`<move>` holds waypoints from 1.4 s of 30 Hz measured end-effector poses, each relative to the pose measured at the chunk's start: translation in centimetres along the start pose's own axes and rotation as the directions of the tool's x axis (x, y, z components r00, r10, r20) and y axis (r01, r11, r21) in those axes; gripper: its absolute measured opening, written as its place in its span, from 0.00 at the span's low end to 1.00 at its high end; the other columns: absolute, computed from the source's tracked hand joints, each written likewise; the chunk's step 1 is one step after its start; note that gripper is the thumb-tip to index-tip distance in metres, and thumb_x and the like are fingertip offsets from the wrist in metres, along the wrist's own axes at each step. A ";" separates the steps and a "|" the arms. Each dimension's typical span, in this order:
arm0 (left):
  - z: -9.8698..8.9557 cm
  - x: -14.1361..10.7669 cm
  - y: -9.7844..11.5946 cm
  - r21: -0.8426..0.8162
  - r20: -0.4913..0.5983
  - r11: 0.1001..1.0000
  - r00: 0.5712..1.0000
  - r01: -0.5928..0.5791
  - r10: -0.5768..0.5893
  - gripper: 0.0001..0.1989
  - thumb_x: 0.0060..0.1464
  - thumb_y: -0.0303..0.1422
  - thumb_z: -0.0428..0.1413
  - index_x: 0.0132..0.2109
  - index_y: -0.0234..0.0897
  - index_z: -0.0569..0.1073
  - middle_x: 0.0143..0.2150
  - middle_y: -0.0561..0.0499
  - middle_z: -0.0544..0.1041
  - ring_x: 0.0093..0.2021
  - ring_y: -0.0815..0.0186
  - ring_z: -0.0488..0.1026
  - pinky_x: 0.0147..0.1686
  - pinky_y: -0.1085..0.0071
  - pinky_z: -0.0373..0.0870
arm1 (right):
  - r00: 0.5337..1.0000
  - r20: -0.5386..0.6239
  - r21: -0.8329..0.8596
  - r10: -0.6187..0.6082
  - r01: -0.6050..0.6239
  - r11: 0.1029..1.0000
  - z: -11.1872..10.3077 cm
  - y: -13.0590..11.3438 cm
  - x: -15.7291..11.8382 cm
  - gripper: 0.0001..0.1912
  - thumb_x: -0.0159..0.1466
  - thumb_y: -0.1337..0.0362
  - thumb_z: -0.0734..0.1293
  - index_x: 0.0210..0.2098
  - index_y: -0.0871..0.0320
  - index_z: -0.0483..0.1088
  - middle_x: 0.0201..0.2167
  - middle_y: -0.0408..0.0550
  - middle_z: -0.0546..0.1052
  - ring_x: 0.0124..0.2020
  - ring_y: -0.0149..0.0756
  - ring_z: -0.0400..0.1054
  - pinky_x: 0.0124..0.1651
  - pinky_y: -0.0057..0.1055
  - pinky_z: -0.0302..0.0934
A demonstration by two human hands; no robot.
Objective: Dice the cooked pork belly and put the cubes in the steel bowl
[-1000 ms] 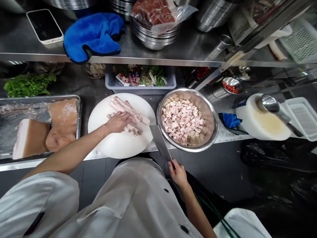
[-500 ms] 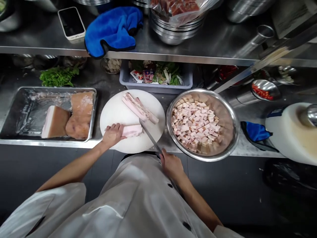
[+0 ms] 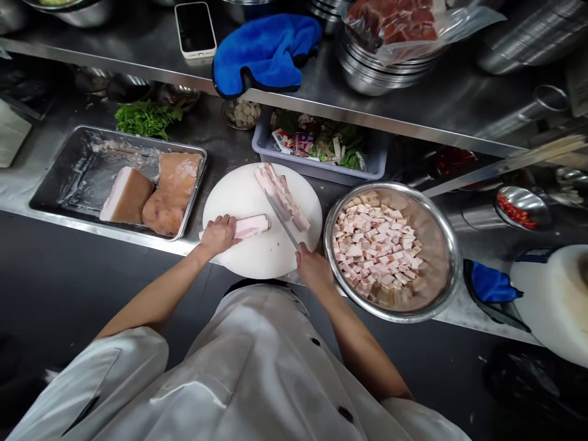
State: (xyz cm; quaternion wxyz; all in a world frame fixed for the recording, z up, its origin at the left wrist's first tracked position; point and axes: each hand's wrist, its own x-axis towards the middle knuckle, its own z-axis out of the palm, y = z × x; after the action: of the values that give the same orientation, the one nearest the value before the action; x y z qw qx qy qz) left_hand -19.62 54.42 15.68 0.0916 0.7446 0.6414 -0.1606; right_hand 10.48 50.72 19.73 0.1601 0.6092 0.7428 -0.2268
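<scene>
A round white cutting board (image 3: 261,263) lies in front of me. On its left part my left hand (image 3: 220,234) is closed around one end of a pale slab of pork belly (image 3: 252,226). The fingers of my right hand (image 3: 313,267) wrap the handle of a knife (image 3: 283,222), whose blade points away from me. The blade lies along the near-left side of several cut pork strips (image 3: 283,196) at the board's far right. Right of the board, a steel bowl (image 3: 438,275) holds many diced pork pieces (image 3: 374,239).
To the left, a metal tray (image 3: 68,177) carries large pork blocks (image 3: 172,190). Behind the board stands a grey plastic bin (image 3: 316,168) of scraps. A steel shelf (image 3: 151,58) overhangs the back, bearing a phone (image 3: 195,29) and a blue cloth (image 3: 266,55). Chopped red chilies (image 3: 519,211) are at right.
The knife has moved up from the slab's right end to beside the pork strips. My left hand stays on the slab. The camera view has turned and shifted.
</scene>
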 end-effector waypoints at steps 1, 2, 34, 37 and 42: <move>0.0 0.1 0.2 -0.011 0.006 1.000 1.000 -0.004 0.004 0.23 0.57 0.44 0.59 0.53 0.34 0.68 0.53 0.35 0.73 0.55 0.47 0.69 0.49 0.54 0.69 | 1.000 0.018 0.000 -0.022 0.022 1.000 0.4 -0.8 -0.4 0.15 0.76 0.60 0.53 0.57 0.56 0.62 0.36 0.54 0.81 0.38 0.45 0.78 0.37 0.32 0.64; -0.1 0.2 0.3 -0.023 0.008 1.000 1.000 -0.002 0.002 0.23 0.56 0.44 0.58 0.53 0.34 0.68 0.53 0.35 0.73 0.55 0.47 0.69 0.50 0.54 0.69 | 0.998 0.037 0.007 -0.048 0.048 0.999 0.7 -1.5 -0.7 0.15 0.76 0.61 0.53 0.57 0.57 0.62 0.36 0.54 0.81 0.38 0.44 0.79 0.37 0.31 0.64; -2.3 5.0 3.4 0.015 -0.032 0.965 0.964 -0.263 0.263 0.27 0.54 0.49 0.60 0.54 0.35 0.71 0.49 0.36 0.75 0.52 0.46 0.71 0.51 0.56 0.66 | 0.992 0.101 0.364 0.071 -0.103 0.926 4.5 2.9 -8.9 0.17 0.75 0.62 0.55 0.59 0.59 0.62 0.37 0.53 0.81 0.37 0.44 0.77 0.35 0.30 0.56; -1.7 3.2 3.9 -0.008 -0.057 1.000 0.998 0.011 -0.011 0.29 0.56 0.52 0.58 0.53 0.32 0.70 0.48 0.35 0.75 0.50 0.45 0.72 0.47 0.56 0.68 | 0.995 0.079 0.321 0.067 -0.089 0.943 3.4 1.0 -6.7 0.17 0.76 0.61 0.55 0.60 0.59 0.60 0.39 0.53 0.81 0.39 0.44 0.77 0.36 0.31 0.57; -1.7 2.7 3.4 -0.056 0.001 0.997 0.999 -0.051 0.051 0.26 0.57 0.50 0.58 0.54 0.34 0.69 0.49 0.36 0.75 0.52 0.46 0.72 0.46 0.57 0.67 | 0.994 0.104 0.252 -0.023 -0.004 0.968 1.9 0.3 -4.0 0.14 0.76 0.64 0.54 0.58 0.60 0.60 0.38 0.52 0.80 0.38 0.44 0.76 0.36 0.31 0.58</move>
State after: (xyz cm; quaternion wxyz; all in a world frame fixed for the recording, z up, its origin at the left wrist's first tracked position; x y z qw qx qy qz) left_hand -15.79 56.91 16.04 0.1174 0.7577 0.6263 -0.1409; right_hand 11.53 46.42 20.13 0.1195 0.6082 0.7012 -0.3523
